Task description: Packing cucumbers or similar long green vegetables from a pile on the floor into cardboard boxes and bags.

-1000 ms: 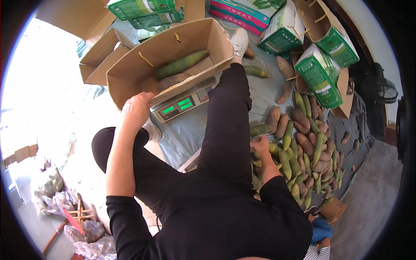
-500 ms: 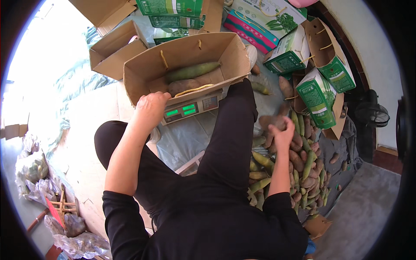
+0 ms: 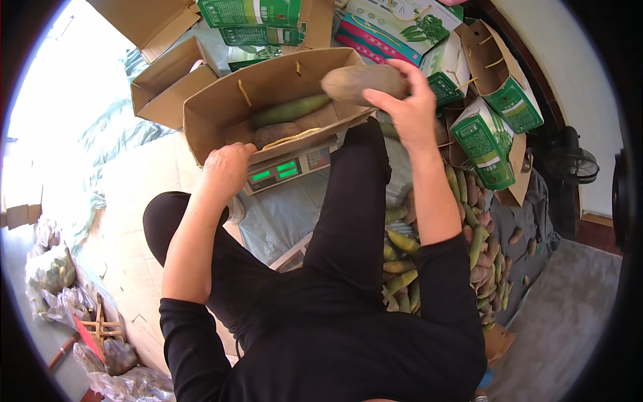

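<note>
My right hand [image 3: 410,100] holds a large brown sweet potato [image 3: 362,83] over the right end of an open cardboard box [image 3: 214,110], fingers and thumb wrapped round its end. Closed on the box's near rim, at its left part, is my left hand [image 3: 229,166]. Inside the box lie a long green radish [image 3: 291,111] and another brown sweet potato [image 3: 278,132], partly hidden by the near wall and a yellow rope handle [image 3: 295,139]. The box rests on a digital scale [image 3: 284,169] whose green display is lit.
A pile of green radishes and brown sweet potatoes [image 3: 485,261] lies at my right. Several green-and-white boxes [image 3: 485,144] stand at the right and back. A black fan [image 3: 573,164] is by the wall. Bagged vegetables [image 3: 50,268] lie at far left.
My right hand has lifted the sweet potato from the pile at the right, up and leftward to the box's right end. My left hand stays on the rim.
</note>
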Tool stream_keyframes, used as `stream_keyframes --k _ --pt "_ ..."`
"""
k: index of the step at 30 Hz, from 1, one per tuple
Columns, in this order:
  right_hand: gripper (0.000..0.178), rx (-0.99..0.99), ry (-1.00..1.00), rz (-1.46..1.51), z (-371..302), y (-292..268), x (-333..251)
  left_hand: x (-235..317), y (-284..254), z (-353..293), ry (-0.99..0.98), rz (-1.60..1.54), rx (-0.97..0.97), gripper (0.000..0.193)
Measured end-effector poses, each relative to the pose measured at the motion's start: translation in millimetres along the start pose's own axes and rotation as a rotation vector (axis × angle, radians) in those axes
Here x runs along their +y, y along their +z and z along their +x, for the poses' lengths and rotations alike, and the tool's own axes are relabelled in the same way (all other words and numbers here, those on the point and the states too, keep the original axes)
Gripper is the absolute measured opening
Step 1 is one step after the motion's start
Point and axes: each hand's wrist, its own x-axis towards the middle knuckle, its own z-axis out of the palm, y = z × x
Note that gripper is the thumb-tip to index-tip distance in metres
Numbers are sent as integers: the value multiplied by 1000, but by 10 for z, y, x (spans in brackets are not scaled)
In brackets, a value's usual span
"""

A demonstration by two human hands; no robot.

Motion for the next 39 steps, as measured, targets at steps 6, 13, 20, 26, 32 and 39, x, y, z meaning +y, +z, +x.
stream_keyframes --k 6,13,20,26,32,39 --pt "61 -73 13 -169 96 316 272 23 -18 50 8 -43 20 23" --pt "43 173 134 77 -190 -278 746 55 -81 51 -22 -40 -32 22" --pt "35 72 545 -411 -1388 -906 2063 123 -46 83 -33 -47 -43 26" --pt "41 -63 910 -518 -2368 -908 2856 152 -40 138 -32 -49 -34 27" --pt "68 12 1379 -162 -2359 -430 2509 108 -76 103 -47 -65 -28 25" --pt "94 149 1423 -214 -2533 -90 2947 142 -128 119 -80 -65 -70 20"
